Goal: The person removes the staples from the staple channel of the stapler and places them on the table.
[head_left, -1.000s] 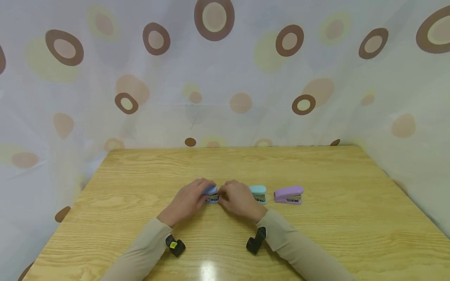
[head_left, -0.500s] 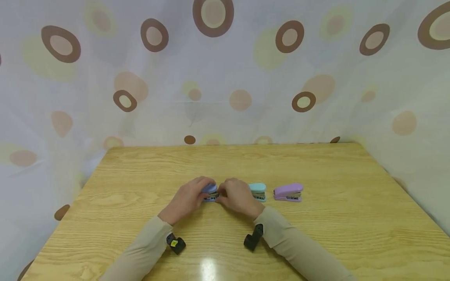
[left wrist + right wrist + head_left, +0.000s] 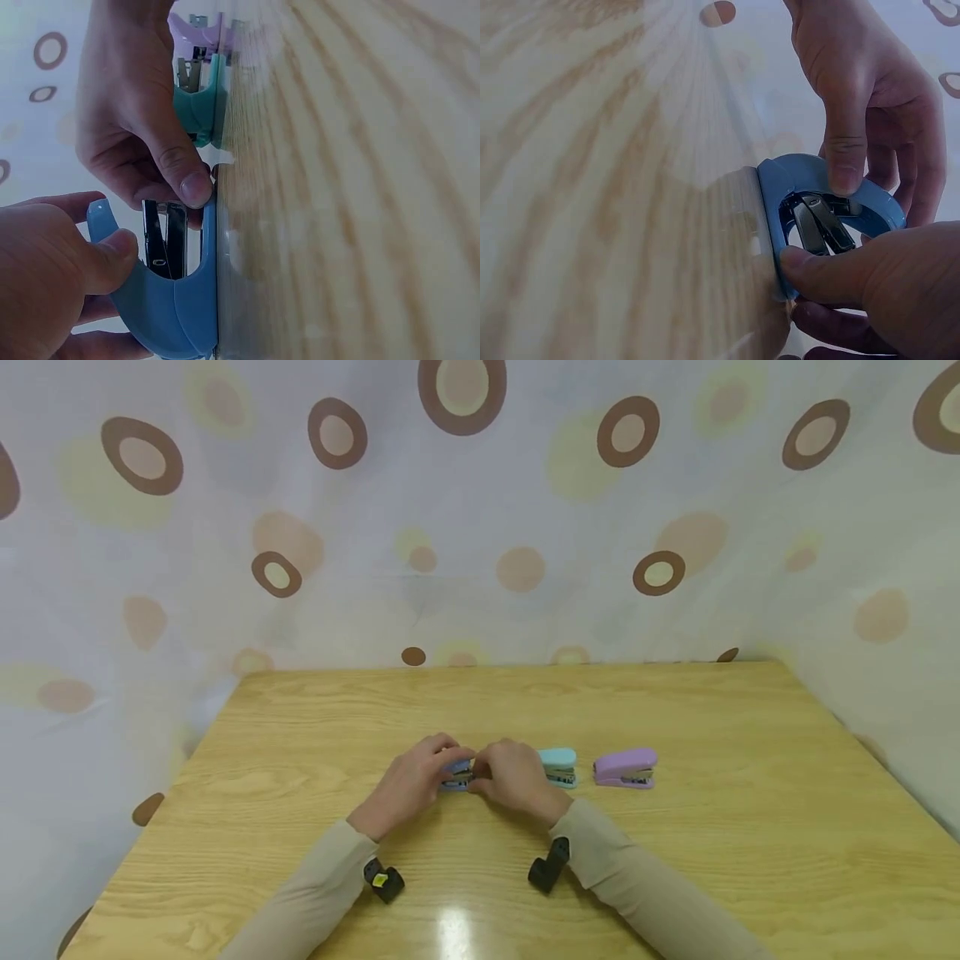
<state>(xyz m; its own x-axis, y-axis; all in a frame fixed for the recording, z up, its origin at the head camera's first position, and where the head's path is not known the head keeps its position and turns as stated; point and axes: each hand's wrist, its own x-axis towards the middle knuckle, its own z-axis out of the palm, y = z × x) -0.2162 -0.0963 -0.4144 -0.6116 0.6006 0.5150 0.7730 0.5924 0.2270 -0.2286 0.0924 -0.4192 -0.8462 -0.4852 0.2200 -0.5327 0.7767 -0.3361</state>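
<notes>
A blue stapler [image 3: 458, 777] sits on the wooden table between both hands. Its top arm [image 3: 100, 219] is raised well away from the base, exposing the dark metal staple channel [image 3: 166, 238]. My left hand [image 3: 408, 782] grips the top arm from the rear, thumb on its side and fingers over it. At the front end, my right hand [image 3: 519, 779] pinches the base, its thumb [image 3: 799, 262] pressed on the base's tip. A turquoise stapler [image 3: 558, 767] stands just right of my right hand, partly hidden by it. Farther right is a purple stapler [image 3: 626, 768].
The wooden table [image 3: 720, 860] runs back to a patterned curtain [image 3: 465, 510] with brown and beige spots. Black wrist cameras [image 3: 550, 865] hang below both sleeves. The three staplers line up in a row, side by side.
My left fingers have reached slightly farther over the top of the blue stapler. Both hands keep their hold, and the other staplers stay put. The head view has shifted a little.
</notes>
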